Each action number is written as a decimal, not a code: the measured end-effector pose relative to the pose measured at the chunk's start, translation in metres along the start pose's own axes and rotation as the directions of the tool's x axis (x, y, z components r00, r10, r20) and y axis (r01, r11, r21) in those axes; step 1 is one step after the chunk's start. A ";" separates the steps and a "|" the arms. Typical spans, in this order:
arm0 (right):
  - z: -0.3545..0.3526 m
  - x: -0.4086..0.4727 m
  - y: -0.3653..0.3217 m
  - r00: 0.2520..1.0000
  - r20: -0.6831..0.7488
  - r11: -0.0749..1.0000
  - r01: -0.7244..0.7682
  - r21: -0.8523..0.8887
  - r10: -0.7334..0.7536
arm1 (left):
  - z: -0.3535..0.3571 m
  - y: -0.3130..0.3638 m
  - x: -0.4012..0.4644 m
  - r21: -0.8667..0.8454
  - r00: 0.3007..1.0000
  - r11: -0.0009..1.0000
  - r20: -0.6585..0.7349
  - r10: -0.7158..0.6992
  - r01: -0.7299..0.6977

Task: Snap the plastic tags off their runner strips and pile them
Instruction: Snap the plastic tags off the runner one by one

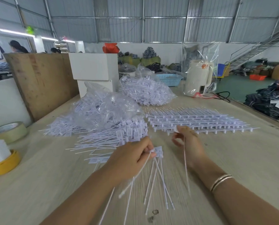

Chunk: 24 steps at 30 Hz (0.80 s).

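- The tape rolls (pixel 7 132) at 9 o'clock sit on the counter (pixel 233 159) near its left side, well apart from both hands, so I judge them no hazard.
- The heap of loose tags (pixel 106 135) at 11 o'clock lies just beyond the left hand (pixel 132 158); its long tails point every way, and a careless drop could tangle them or slide some toward the near edge.
- The left hand has its fingers (pixel 149 150) curled round a small bunch of tags (pixel 158 151), heads at the fingertips, tails fanning down toward 6 o'clock. The grip looks loose; a tail could slip out, or catch the left forearm when the bunch is carried to the heap.
- The right hand (pixel 187 140) pinches one single tag (pixel 185 159) between thumb and forefinger, its tail hanging toward 6 o'clock. It is blurred, so how firm the pinch is I cannot tell.
- The stacked runner strips (pixel 200 122) at 1 o'clock lie just beyond the right hand. A rough pull could shift the stack or bend a tag instead of snapping it clean.
- The kettle (pixel 198 78) at 1 o'clock stands far back, out of reach.
- Open counter lies to the right and near side; the right edge at 3 o'clock drops to the floor, so a flicked tag could be lost there.
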State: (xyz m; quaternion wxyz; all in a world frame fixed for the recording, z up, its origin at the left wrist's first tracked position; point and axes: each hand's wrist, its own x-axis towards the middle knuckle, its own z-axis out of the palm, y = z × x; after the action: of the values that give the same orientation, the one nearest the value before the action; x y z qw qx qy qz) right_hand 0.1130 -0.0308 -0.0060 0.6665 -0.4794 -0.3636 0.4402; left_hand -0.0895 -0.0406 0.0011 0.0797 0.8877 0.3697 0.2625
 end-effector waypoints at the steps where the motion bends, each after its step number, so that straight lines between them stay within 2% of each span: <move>1: -0.006 0.002 0.000 0.999 0.012 0.989 0.040 -0.141 -0.039 | -0.001 0.000 0.000 -0.027 1.000 1.000 -0.022 -0.008 0.008; 3: -0.003 0.000 0.005 0.988 0.135 0.923 0.117 -0.367 -0.072 | -0.003 0.000 0.002 -0.016 0.995 0.999 -0.090 -0.043 0.042; 5: 0.012 -0.009 0.013 0.958 0.279 0.850 0.200 -0.487 -0.066 | -0.002 -0.002 0.004 0.052 0.987 0.995 -0.146 -0.071 0.080; 6: 0.018 -0.010 0.019 0.933 0.350 0.795 0.275 -0.540 -0.085 | -0.001 -0.004 0.004 0.082 0.983 0.992 -0.165 -0.083 0.098; 7: 0.024 -0.008 0.026 0.904 0.411 0.695 0.369 -0.617 -0.115 | 0.000 -0.006 0.003 0.103 0.979 0.988 -0.176 -0.098 0.117; 9: 0.027 -0.003 0.034 0.881 0.452 0.469 0.460 -0.754 -0.137 | 0.001 -0.011 0.001 0.118 0.976 0.981 -0.177 -0.130 0.152; 11: 0.026 -0.003 0.033 0.886 0.447 0.400 0.457 -0.794 -0.124 | 0.001 -0.015 0.002 0.111 0.974 0.979 -0.170 -0.151 0.171; 14: 0.024 -0.009 0.024 0.888 0.410 0.431 0.459 -0.777 -0.207 | 0.004 -0.017 0.003 0.098 0.971 0.976 -0.159 -0.177 0.194; 17: 0.029 -0.021 0.017 0.848 0.413 0.505 0.530 -0.681 -0.332 | 0.008 -0.012 0.005 0.118 0.974 0.979 -0.175 -0.142 0.164; 21: 0.037 -0.027 0.021 0.823 0.524 0.555 0.547 -0.627 -0.219 | 0.010 -0.001 0.006 0.121 0.979 0.987 -0.188 -0.079 0.103; 22: 0.037 -0.026 0.021 0.824 0.530 0.609 0.528 -0.592 -0.199 | 0.009 0.000 0.005 0.120 0.979 0.988 -0.189 -0.070 0.094; 24: 0.033 -0.023 0.016 0.863 0.472 0.788 0.414 -0.455 -0.181 | 0.005 0.000 0.003 0.151 0.982 0.984 -0.175 -0.068 0.095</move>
State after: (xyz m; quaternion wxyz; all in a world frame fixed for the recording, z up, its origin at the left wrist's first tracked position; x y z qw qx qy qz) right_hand 0.0708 -0.0393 -0.0134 0.4756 -0.4814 -0.6746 0.2949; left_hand -0.0850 -0.0381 -0.0013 -0.0122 0.8499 0.4309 0.3030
